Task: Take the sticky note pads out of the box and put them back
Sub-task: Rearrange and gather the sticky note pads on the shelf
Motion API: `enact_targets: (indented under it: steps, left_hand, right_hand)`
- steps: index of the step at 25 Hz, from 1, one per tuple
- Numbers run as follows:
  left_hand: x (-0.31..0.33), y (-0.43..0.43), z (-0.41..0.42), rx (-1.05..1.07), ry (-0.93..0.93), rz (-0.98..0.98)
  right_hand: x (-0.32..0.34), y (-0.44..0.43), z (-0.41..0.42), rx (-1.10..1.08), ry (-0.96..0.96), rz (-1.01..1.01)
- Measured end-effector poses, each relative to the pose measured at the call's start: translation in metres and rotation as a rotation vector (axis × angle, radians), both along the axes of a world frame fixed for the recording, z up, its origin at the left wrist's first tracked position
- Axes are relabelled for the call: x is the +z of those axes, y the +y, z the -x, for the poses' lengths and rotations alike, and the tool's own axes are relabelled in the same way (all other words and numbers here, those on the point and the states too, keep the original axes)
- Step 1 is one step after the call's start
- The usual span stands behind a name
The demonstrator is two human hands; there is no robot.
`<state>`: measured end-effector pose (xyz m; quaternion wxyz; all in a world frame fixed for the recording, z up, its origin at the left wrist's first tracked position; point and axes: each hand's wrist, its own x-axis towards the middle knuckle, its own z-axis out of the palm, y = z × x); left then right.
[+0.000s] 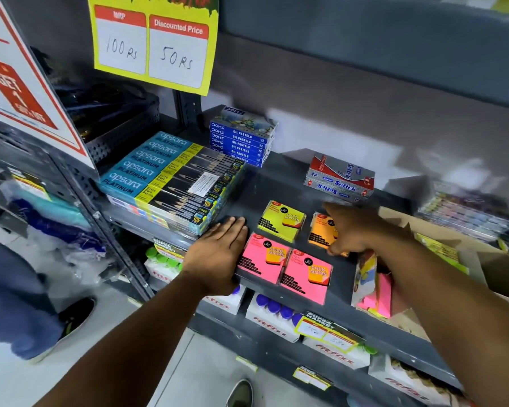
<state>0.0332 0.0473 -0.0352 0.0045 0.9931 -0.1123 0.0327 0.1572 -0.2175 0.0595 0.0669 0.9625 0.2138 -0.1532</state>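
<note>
The left hand [218, 254] lay flat and open on the shelf [276, 183], fingers together and pointing away, its right edge touching the nearer-left pink pad [259, 257]. Just right of that pad lay a second pink pad [306, 274], the two side by side at the shelf's front edge. Beyond the left fingertips and to their right sat a yellow pad [281, 220].

The right hand [362, 230] was over an orange pad [321, 230], fingers curled down onto its right side; whether it actually gripped the pad could not be told, as the hand hid the contact. The orange pad lay just right of the yellow one.

Under the right forearm, at the shelf's front, stood the box [365, 277], tilted, with pink and yellow pads showing inside. A cardboard carton [482, 259] lay to the right of that arm.

To the left of the left hand were stacked pencil packs [171, 177], touching its thumb side. Beyond both hands stood oil pastel boxes [241, 139] and silver boxes [340, 177].
</note>
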Motion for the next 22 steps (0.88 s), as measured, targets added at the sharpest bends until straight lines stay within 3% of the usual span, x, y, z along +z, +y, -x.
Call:
enact_targets:
  steps: [4,6,8,12,22]
  left_hand:
    - [-0.001,0.0,0.0,-0.006,-0.009,0.0]
    - [-0.002,-0.001,-0.001,-0.004,-0.008,-0.005]
    - [-0.002,-0.001,-0.001,0.004,-0.008,-0.026]
    - [0.0,-0.003,0.002,0.011,-0.021,-0.036]
    - [0.007,-0.005,0.004,0.013,-0.003,-0.052]
  right_hand:
    - [0.003,0.002,0.003,0.023,-0.029,-0.037]
    - [0.006,0.003,0.018,0.076,-0.126,-0.131]
    - [0.001,0.005,0.046,0.11,-0.082,-0.228]
    - [-0.022,0.012,0.089,0.137,0.0,-0.157]
    - [0.006,0.015,0.101,0.159,-0.222,-0.212]
